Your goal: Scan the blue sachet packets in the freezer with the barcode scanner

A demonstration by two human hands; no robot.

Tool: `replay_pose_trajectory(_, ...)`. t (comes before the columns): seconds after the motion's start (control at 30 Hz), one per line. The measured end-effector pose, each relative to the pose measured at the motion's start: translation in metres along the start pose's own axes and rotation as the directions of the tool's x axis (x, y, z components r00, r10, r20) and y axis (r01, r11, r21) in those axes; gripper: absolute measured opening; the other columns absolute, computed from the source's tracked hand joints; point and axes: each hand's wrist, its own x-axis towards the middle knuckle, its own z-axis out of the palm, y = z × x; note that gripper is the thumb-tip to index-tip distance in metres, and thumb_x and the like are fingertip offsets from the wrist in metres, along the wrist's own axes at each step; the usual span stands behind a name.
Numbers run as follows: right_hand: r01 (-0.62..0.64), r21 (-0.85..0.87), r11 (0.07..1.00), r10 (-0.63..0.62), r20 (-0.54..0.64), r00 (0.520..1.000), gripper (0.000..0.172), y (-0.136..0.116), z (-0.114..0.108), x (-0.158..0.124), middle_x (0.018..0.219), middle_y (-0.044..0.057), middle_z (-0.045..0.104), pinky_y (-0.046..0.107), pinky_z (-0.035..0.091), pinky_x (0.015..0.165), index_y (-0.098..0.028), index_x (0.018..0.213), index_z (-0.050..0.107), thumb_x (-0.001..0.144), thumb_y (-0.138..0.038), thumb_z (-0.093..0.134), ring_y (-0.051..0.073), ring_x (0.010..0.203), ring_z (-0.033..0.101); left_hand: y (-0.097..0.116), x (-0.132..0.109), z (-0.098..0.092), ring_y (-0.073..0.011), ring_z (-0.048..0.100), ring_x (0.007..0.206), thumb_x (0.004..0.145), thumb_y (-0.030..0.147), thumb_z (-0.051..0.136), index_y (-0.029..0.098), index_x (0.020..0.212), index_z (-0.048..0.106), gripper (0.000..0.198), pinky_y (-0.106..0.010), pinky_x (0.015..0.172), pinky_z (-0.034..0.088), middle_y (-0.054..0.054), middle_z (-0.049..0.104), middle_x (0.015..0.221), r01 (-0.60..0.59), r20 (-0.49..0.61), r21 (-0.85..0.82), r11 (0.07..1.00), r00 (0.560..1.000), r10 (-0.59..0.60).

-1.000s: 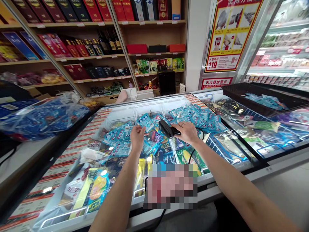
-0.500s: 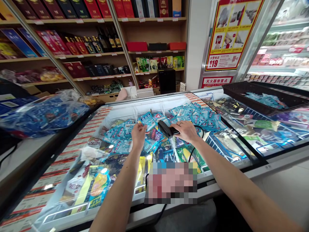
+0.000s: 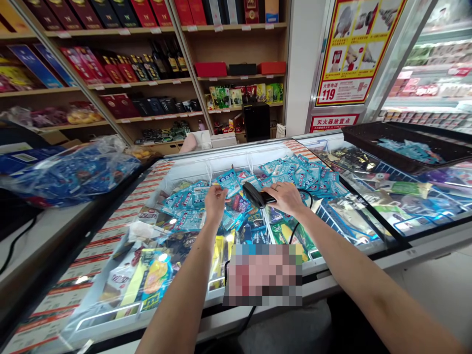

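My right hand (image 3: 285, 197) grips a black barcode scanner (image 3: 253, 195) by its handle, the scanner's head turned left toward my other hand. My left hand (image 3: 216, 202) is closed in a pinch over the glass top. A small blue packet (image 3: 231, 184) shows right behind its fingertips; whether they grip it I cannot make out. More blue packets (image 3: 287, 169) lie spread in a heap beyond and around both hands. From the scanner a black cable (image 3: 310, 199) loops round behind my right wrist.
Beneath my arms is a glass-topped freezer (image 3: 84, 295) holding wrapped ices. At right, a dark tray (image 3: 409, 164) contains more blue packets. A clear bag of blue packets (image 3: 84, 169) sits at left. Shelves (image 3: 236, 27) stand behind. A blurred patch covers the front edge.
The view has shifted slightly. My left hand has moved a little to the right and its fingers look drawn together. My right hand still holds the scanner in nearly the same place.
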Motion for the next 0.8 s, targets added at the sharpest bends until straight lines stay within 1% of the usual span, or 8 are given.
replay_pose_trajectory(0.17, 0.013, 0.013, 1.000, -0.013, 0.005, 1.000, 0.042, 0.0008, -0.0012, -0.0004, 0.096, 0.006, 0.063, 0.032, 0.034, 0.077, -0.024, 0.120, 0.053, 0.082, -0.041, 0.061, 0.021, 0.093, 0.053, 0.0019, -0.0017, -0.0005, -0.0089, 0.048, 0.055, 0.069, 0.040, 0.062, 0.018, 0.081, 0.050, 0.028, -0.029, 0.055, 0.056, 0.004, 0.047, 0.064, -0.020, -0.001, 0.033, 0.999, 1.000, 0.020)
replay_pose_trajectory(0.43, 0.015, 0.018, 1.000, -0.015, 0.013, 1.000, 0.041, 0.0006, -0.0029, -0.0002, 0.097, 0.006, 0.063, 0.032, 0.034, 0.076, -0.024, 0.119, 0.054, 0.082, -0.041, 0.062, 0.021, 0.092, 0.054, -0.0035, -0.0002, -0.0005, -0.0103, 0.050, 0.057, 0.071, 0.040, 0.061, 0.019, 0.082, 0.049, 0.026, -0.032, 0.058, 0.057, 0.003, 0.048, 0.065, -0.047, 0.003, 0.019, 0.999, 0.999, 0.047)
replay_pose_trajectory(0.6, 0.033, 0.017, 0.999, -0.033, 0.004, 0.999, 0.042, 0.0011, -0.0021, -0.0002, 0.097, 0.005, 0.063, 0.032, 0.035, 0.076, -0.024, 0.119, 0.053, 0.081, -0.040, 0.063, 0.021, 0.093, 0.054, -0.0012, -0.0017, -0.0010, -0.0103, 0.049, 0.056, 0.071, 0.040, 0.061, 0.020, 0.081, 0.049, 0.025, -0.033, 0.059, 0.057, 0.004, 0.047, 0.064, -0.063, 0.013, 0.015, 0.998, 0.998, 0.063)
replay_pose_trajectory(0.8, 0.045, 0.031, 0.999, -0.045, -0.003, 0.999, 0.042, 0.0023, 0.0000, -0.0008, 0.096, 0.005, 0.062, 0.031, 0.035, 0.077, -0.024, 0.119, 0.053, 0.081, -0.040, 0.064, 0.020, 0.093, 0.054, 0.0027, -0.0027, -0.0005, -0.0110, 0.050, 0.056, 0.070, 0.039, 0.062, 0.020, 0.081, 0.049, 0.025, -0.033, 0.058, 0.057, 0.004, 0.048, 0.063, -0.040, 0.006, 0.010, 0.999, 0.999, 0.039)
